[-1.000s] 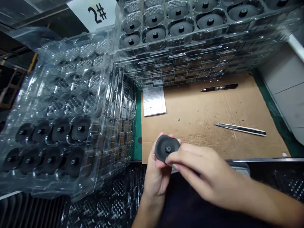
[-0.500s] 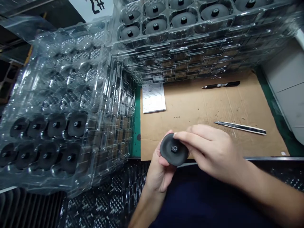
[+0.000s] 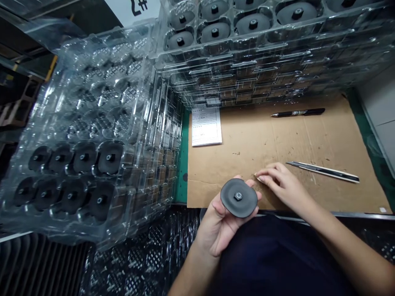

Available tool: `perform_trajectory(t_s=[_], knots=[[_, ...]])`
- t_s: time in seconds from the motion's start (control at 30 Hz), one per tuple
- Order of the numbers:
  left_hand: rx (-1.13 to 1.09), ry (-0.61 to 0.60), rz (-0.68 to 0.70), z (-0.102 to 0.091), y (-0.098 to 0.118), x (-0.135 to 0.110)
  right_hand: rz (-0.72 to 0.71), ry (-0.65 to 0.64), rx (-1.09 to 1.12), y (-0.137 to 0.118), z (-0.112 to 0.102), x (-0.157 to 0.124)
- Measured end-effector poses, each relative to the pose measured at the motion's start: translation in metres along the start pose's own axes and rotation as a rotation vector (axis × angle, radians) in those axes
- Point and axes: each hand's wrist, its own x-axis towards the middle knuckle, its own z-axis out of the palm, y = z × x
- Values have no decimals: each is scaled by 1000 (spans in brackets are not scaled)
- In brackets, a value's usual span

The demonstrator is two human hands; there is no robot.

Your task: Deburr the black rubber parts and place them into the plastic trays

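A round black rubber disc (image 3: 238, 198) with a small hexagonal metal centre lies flat on my left hand (image 3: 216, 224), whose fingers curl up around its edge. My right hand (image 3: 284, 185) is just to the right of the disc, apart from it and holding nothing. Its loosely curled fingertips are low over the brown cardboard sheet (image 3: 277, 144), and they may be touching it. Further black discs (image 3: 110, 158) sit in a transparent plastic tray (image 3: 70, 123) on the left, and others (image 3: 253, 24) sit in a stacked transparent tray (image 3: 247, 57) at the back.
On the cardboard lie a black pen (image 3: 298, 112), a snap-off utility knife (image 3: 322, 172) and a printed paper form (image 3: 206, 126). A green mat (image 3: 184, 164) shows beneath it. Dark mesh-patterned trays (image 3: 132, 259) fill the lower left. A "2#" sign (image 3: 135, 6) stands behind.
My right hand has let go of the disc and moved right, down to the cardboard. The disc now lies flat on my left palm, and the view has shifted slightly.
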Motion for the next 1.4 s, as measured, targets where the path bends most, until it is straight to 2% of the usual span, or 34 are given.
perform_trajectory(t_s=[0.1,0.27,0.47,0.57,0.67,0.77,0.83,0.93,0.97,1.07,1.1,1.23,1.33,1.4], knots=[[32,73,77,2,2,3,-8,-12,-78,4,4,-14],[20,105,142,2,3,8,20,41,-156,1,11,-25],[-25,210,235,1,0,14,44,62,2,-2,10,-23],[-5,203,257,1,-2,15,56,32,107,-23,-3,-15],[54,195,315,1,-5,15,-86,79,219,-64,-12,-9],[152,184,349,0,-7,12,-379,147,207,-100,-8,-9],[210,178,355,-2,-6,10,-501,93,146,-114,-1,-8],[242,195,390,-2,-3,10,-540,-68,68,-120,6,-3],[239,198,398,-2,-2,10,-551,-60,50,-121,7,-1],[233,187,418,2,3,11,-607,105,51,-121,7,-1],[243,184,423,3,5,11,-623,117,72,-120,6,-3],[306,191,408,7,10,10,-595,7,127,-121,3,-7],[320,199,389,9,8,10,-633,118,86,-125,2,0],[313,194,356,8,9,8,-703,122,85,-124,1,-1]])
